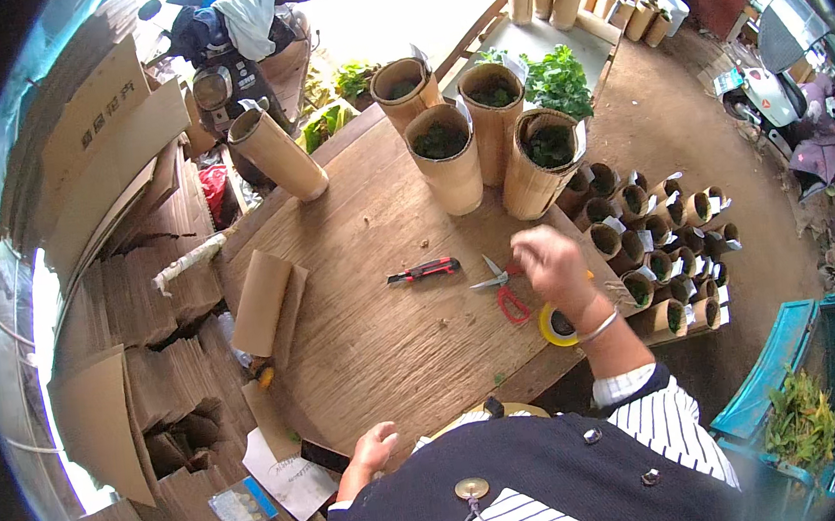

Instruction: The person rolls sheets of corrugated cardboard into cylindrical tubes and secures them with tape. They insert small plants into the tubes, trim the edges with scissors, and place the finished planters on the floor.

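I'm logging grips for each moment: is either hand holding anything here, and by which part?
Nothing clearly. The right hand hovers over the red-handled scissors; whether it grips anything cannot be told. The left hand rests empty at the table edge.

Right hand (pixel 551 264) blurred — yellow tape roll (pixel 553 329) half-hidden.

The bench (pixel 367 255) is rough brown wood with lines in it. The scissors (pixel 503 287) have shiny metal blades and smooth red plastic handles. The utility knife (pixel 424 271) looks like red and black plastic. The tape roll (pixel 548 330) is glossy yellow. The plant tubes (pixel 448 162) are matt ribbed cardboard. The bracelet (pixel 600 326) is shiny metal.
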A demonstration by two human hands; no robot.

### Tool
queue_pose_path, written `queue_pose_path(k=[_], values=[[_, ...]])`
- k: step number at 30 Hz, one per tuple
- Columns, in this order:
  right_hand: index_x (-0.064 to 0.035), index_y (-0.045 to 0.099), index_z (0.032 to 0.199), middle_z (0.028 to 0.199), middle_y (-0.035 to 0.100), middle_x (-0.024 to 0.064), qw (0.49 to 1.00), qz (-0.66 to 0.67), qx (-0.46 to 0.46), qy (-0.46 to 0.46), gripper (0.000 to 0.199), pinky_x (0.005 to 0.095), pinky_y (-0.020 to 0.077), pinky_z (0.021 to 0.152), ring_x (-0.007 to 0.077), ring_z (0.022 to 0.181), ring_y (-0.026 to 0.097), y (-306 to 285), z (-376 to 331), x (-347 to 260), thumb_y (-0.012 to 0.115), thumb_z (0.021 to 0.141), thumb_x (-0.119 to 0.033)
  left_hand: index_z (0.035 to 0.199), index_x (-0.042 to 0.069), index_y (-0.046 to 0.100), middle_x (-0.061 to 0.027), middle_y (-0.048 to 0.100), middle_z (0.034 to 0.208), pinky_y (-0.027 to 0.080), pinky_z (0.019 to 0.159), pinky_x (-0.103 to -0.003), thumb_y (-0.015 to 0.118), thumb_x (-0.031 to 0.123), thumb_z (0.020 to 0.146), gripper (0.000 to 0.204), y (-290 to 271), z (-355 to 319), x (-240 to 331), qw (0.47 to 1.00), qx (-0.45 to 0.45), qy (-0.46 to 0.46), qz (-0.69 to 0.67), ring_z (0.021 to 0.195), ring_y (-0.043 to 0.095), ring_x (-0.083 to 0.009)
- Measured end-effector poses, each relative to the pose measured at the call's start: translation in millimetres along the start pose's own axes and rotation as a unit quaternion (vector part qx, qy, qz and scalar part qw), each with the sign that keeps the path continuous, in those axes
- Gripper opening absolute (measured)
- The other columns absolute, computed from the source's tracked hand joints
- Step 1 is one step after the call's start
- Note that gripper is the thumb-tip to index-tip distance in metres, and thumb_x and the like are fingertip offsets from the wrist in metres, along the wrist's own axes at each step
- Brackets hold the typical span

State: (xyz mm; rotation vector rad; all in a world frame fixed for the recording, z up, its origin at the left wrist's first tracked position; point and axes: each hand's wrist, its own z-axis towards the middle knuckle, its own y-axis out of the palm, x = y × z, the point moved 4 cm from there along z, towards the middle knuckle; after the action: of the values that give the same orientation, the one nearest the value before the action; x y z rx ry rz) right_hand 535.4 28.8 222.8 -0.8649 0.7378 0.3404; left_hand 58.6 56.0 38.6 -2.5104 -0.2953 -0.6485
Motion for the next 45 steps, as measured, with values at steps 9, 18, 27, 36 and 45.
queue_pose_path(k=[9, 18, 27, 36, 45], values=[[-0.0130, 0.047, 0.131, 0.115, 0.058, 0.0192, 0.904, -0.375, -0.055, 0.198, 0.052, 0.0442, 0.0520, 0.087, 0.0335, 0.105, 0.063, 2, 184, 71, 0.062, 0.088, -0.039, 0.124, 0.005, 0.061, -0.0099, 0.066, 0.119, 0.048, 0.096, -0.033, 0.063, 0.019, 0.092, 0.036, -42, 68, 154, 0.985, 0.008, 0.167, 0.037, 0.109, 0.061, -0.0183], [-0.0160, 0.065, 0.110, 0.112, 0.063, 0.0186, 0.904, -0.349, -0.123, 0.213, 0.026, 0.0449, 0.0528, 0.087, 0.0341, 0.105, 0.064, 11, 196, 80, 0.055, 0.090, -0.030, 0.123, 0.008, 0.058, -0.0141, 0.060, 0.119, 0.054, 0.086, -0.037, 0.070, 0.013, 0.085, 0.041, -163, 109, 405, 0.810, 0.309, 0.475, 0.147, 0.104, 0.062, -0.0283], [-0.0166, 0.065, 0.099, 0.098, 0.065, 0.0175, 0.917, -0.350, -0.095, 0.166, 0.020, 0.0468, 0.0550, 0.074, 0.0364, 0.089, 0.067, 8, 183, 84, 0.061, 0.087, -0.032, 0.141, 0.027, 0.046, -0.0154, 0.036, 0.148, 0.026, 0.114, -0.045, 0.069, 0.029, 0.084, 0.061, -189, 200, 527, 0.810, 0.318, 0.302, 0.388, 0.137, 0.033, -0.0347], [-0.0101, 0.064, 0.086, 0.090, 0.060, 0.0216, 0.949, -0.303, -0.049, 0.071, 0.014, 0.0488, 0.0544, 0.069, 0.0402, 0.080, 0.065, 35, 190, 104, 0.053, 0.084, -0.018, 0.103, 0.026, 0.068, -0.0012, 0.062, 0.101, 0.038, 0.091, -0.042, 0.064, 0.022, 0.079, 0.024, -177, 238, 503, 0.749, 0.327, 0.388, 0.425, 0.105, 0.057, -0.0230], [-0.0122, 0.064, 0.099, 0.100, 0.061, 0.0221, 0.941, -0.314, -0.085, 0.094, 0.020, 0.0496, 0.0525, 0.080, 0.0411, 0.091, 0.062, 20, 193, 112, 0.058, 0.083, -0.023, 0.102, 0.016, 0.065, -0.0129, 0.063, 0.102, 0.051, 0.083, -0.042, 0.056, 0.012, 0.082, 0.022, -186, 226, 457, 0.794, 0.318, 0.415, 0.310, 0.102, 0.062, -0.0339]])
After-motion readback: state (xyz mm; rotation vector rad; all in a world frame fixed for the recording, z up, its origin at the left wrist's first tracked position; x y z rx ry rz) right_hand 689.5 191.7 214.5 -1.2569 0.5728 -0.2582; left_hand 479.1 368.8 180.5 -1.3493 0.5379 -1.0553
